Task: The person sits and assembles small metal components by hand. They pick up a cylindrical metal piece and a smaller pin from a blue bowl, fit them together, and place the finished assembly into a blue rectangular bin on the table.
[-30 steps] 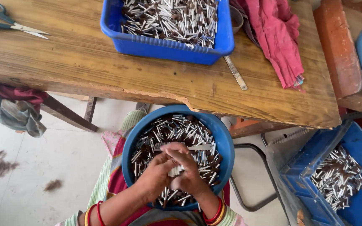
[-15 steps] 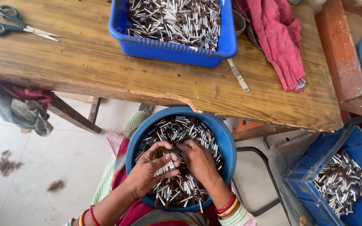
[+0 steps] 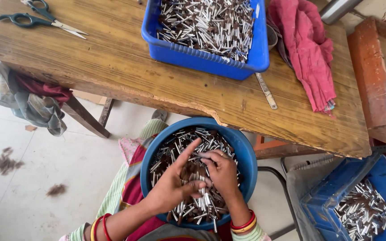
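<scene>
Wooden table [image 3: 126, 67] above; blue tray [image 3: 246, 58] of metal pieces on it, scissors [image 3: 36, 15] far left. Round blue basin [image 3: 246, 154] on lap, full of small metal pins [image 3: 202, 136]. Left hand [image 3: 173, 185] fingers spread, pressing into pins; right hand [image 3: 222, 172] curled, gripping several.

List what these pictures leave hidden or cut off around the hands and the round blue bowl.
- Head view: whatever the left hand and right hand pinch, hidden by their fingers.
- Round blue bowl: near rim covered by the forearms.
- Blue crate: cut by the right edge.
- Scissors: top handle cut by the frame.
</scene>
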